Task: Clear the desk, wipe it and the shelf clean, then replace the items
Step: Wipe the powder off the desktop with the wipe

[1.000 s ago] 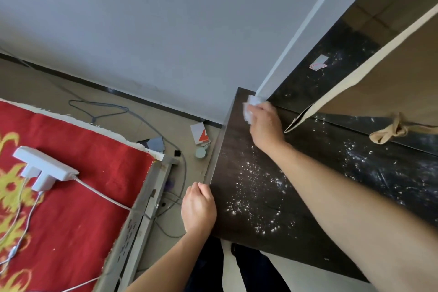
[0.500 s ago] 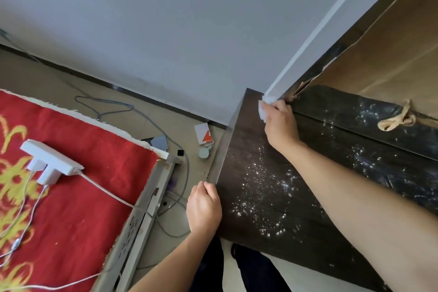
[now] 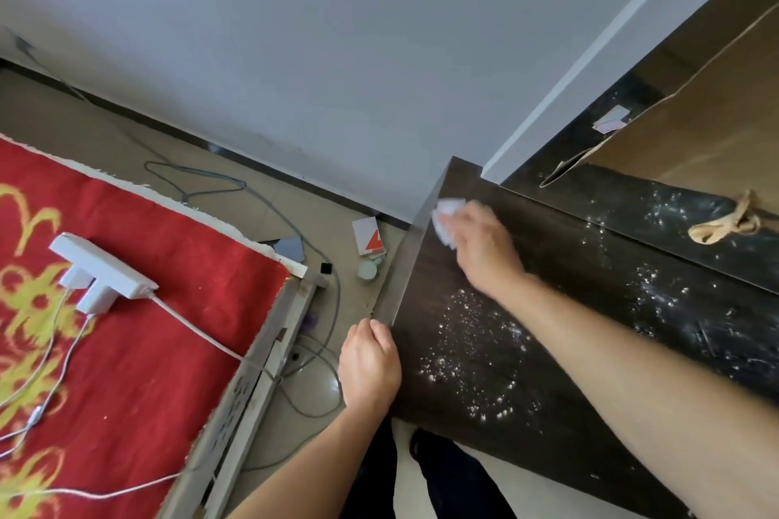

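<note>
- Head view: right hand (image 3: 480, 249) presses a tissue (image 3: 447, 219) on the desk (image 3: 590, 308) corner — wiping step.
- Left hand (image 3: 369, 367) fisted at the edge, apparently empty.
- Next, likely: sweep the white powder (image 3: 472, 354).

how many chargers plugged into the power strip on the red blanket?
2: both on the near side of the power strip, charger one to the left, charger two beside it. The far side could hide others.

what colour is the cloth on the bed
Red cloth with a yellow pattern, seen in the head view.
</note>
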Motion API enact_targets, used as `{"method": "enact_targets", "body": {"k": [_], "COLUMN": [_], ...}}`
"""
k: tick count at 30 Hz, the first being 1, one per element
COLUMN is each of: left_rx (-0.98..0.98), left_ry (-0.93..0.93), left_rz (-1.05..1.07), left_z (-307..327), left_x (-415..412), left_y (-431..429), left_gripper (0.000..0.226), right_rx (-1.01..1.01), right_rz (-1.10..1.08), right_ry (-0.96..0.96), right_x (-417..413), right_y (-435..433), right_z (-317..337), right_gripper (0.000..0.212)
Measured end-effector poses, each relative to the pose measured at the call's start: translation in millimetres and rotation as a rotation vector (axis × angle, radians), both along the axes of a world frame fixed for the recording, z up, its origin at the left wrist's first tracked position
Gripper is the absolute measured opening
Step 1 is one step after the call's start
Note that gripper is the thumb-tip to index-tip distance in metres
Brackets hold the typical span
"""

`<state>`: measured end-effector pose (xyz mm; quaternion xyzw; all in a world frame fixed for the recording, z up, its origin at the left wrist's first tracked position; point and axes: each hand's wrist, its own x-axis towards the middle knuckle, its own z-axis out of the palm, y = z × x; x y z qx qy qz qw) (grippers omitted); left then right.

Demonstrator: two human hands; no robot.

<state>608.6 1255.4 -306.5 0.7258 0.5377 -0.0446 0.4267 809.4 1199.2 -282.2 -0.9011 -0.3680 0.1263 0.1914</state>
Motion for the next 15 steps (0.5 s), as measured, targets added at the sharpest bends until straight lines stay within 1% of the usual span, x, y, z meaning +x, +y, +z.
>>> {"method": "enact_targets", "body": {"k": [1, 3, 5, 7, 9, 10, 11, 13, 14, 15], "left_rx": [0.004, 0.009, 0.002, -0.014, -0.021, -0.017, -0.011, 0.002, 0.008, 0.014], "left_ry": [-0.006, -0.011, -0.003, 0.002, -0.006, -0.015, -0.022, -0.022, -0.021, -0.016], "left_rz": [-0.003, 0.003, 0.007, 0.005, 0.008, 0.014, 0.02, 0.028, 0.032, 0.035], "left_z": [-0.2, -1.5, -3.2, -2.9, -1.7, -1.3, -1.6, -2.1, -1.8, -1.9], "left_x": [-0.5, -1.3, -2.4, -1.9, -1.5, -1.1, -0.9, 0.0, 0.3, 0.5], "left_y": [0.2, 1.2, 1.2, 1.1, 0.5, 0.2, 0.1, 0.1, -0.1, -0.2], "left_gripper": [0.035, 0.035, 0.035, 0.034, 0.034, 0.034, 0.035, 0.035, 0.035, 0.035], "right_rx": [-0.022, -0.034, -0.018, 0.011, 0.03, 0.011, -0.042, -0.125, -0.132, -0.145], "right_rz": [-0.057, -0.068, 0.082, 0.273, 0.328, 0.281, 0.182, -0.077, -0.185, -0.242], "right_ry": [-0.022, -0.019, 0.006, 0.054, 0.077, 0.033, -0.019, -0.116, -0.129, -0.131], "right_x": [14.9, 12.2, -27.9, -71.4, -68.2, -48.6, -25.1, 24.8, 39.5, 41.5], "right_y": [10.9, 21.0, 6.0, -22.7, -38.7, -38.3, -34.8, -30.4, -30.1, -28.7], "right_z": [-1.2, -1.8, -1.1, 5.5, 10.4, 9.5, 8.4, 5.3, 3.3, 3.0], "right_gripper": [0.036, 0.033, 0.031, 0.038, 0.042, 0.043, 0.044, 0.047, 0.048, 0.049]}}
